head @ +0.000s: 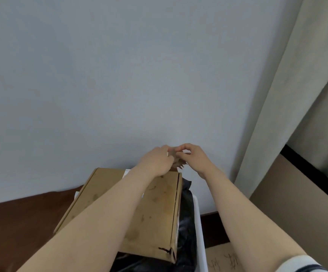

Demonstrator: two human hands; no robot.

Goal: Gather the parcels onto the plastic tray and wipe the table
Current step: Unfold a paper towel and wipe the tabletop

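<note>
brown cardboard box (pixel 139 209) with dark smudges, black plastic parcel (pixel 186 222) under it, white tray (pixel 200 232), dark reddish-brown tabletop (pixel 22 222), pale grey wall (pixel 120 75), beige curtain (pixel 296 75).

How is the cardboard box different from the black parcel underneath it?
The cardboard box is tan, stiff and flat-sided; the black parcel is dark, glossy and crumpled. The cardboard box lies on top; the black parcel lies beneath it, mostly covered, showing only along the right side and near end. Both sit in the white tray.
</note>
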